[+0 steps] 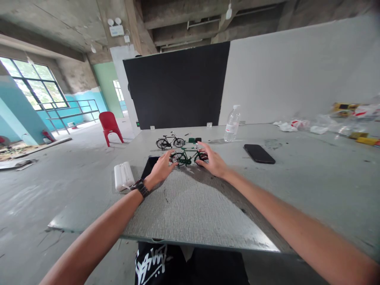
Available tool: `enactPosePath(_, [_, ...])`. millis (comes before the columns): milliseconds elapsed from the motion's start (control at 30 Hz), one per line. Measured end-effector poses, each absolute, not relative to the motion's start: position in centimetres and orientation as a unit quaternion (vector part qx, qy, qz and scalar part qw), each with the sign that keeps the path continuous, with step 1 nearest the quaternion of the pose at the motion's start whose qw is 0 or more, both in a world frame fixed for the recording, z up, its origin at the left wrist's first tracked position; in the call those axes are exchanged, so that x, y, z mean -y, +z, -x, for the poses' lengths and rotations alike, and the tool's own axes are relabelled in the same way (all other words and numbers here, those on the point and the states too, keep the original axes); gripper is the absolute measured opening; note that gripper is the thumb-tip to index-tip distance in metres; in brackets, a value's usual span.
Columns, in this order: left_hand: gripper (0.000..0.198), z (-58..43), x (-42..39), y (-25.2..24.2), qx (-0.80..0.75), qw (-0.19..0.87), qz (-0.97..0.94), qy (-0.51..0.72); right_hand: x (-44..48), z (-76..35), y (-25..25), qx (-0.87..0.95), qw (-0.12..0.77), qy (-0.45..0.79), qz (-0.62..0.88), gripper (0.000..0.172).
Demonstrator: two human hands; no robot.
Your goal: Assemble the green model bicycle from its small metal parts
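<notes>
On a grey desk (172,209), a small green bike (189,156) stands upright between a person's two hands. A broad strip of desk lies between it and the near edge; more stretches rightward to a phone (259,153). Behind is tighter: a black bike (170,141) stands back and to the left, small dark blocks (194,140) sit just beyond, and a black panel (178,87) rises at the far edge. The right hand (216,161) covers part of the front wheel, and the left hand (162,168) overlaps the rear one. The fingers curve around both ends, but whether either grip is clenched on the bike, I cannot tell. A dark item (150,165) is partly hidden by the left hand; clutter (356,114) at far right is blurred. The green bike's long axis runs left to right, handlebar end rightward.
</notes>
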State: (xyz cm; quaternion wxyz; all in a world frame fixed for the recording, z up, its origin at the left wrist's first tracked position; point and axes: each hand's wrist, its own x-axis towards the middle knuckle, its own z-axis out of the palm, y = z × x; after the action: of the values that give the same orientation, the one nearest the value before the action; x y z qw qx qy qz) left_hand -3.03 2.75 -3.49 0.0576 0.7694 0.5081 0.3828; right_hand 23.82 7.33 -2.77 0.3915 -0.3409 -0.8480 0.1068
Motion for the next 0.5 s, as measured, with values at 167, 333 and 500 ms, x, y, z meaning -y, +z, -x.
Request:
enactPosePath(167, [0.047, 3.15, -3.06, -3.81, -0.525, 0.089, -0.751, 0.391, -7.89, -23.83, -3.52, 0.835, 0.400, 0.116, 0.360, 0.075])
enactPosePath(333, [0.047, 3.22, -3.20, -4.22, -0.523, 0.112, -0.737, 0.413, -7.78, -23.78, -3.65, 0.828, 0.403, 0.118, 0.371, 0.076])
enactPosePath(500, [0.056, 3.57, -3.53, -4.51, -0.522, 0.112, -0.751, 0.390, -7.96, -23.85, -3.61, 0.834, 0.393, 0.130, 0.365, 0.078])
